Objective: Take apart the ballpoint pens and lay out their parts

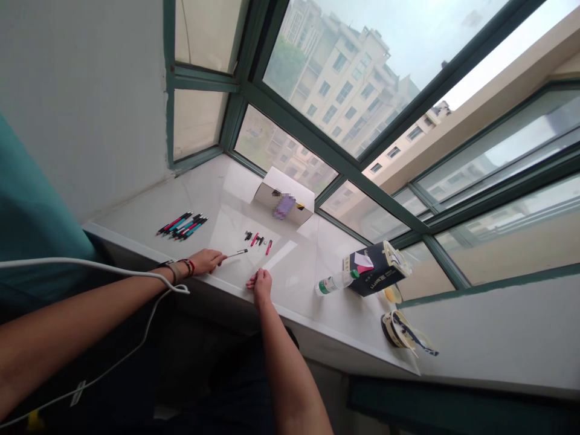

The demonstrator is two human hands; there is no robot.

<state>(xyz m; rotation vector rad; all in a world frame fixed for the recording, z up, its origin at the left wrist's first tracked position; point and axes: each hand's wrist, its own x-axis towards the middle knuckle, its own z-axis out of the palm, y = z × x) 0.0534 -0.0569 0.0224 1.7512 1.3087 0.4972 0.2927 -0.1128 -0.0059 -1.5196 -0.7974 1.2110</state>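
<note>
My left hand (pixel 207 261) is closed around one end of a slim pen (pixel 236 253), whose dark tip points right above the white sill. Close to the sill's front edge, my right hand (pixel 260 286) has its fingers curled in; whatever may be inside them is hidden. Beyond the hands lies a short row of small black and pink pen caps (pixel 255 239), with one pink cap (pixel 269 248) at its right end. To the left, several black, red and blue pens (pixel 183 226) lie side by side in a slanted bunch.
An open white box (pixel 267 197) stands by the window. To the right are a clear bottle (pixel 335 283) with a green cap, a dark carton (pixel 380 269) and a round tub (pixel 395 330). A white cable (pixel 113 266) crosses over my left forearm.
</note>
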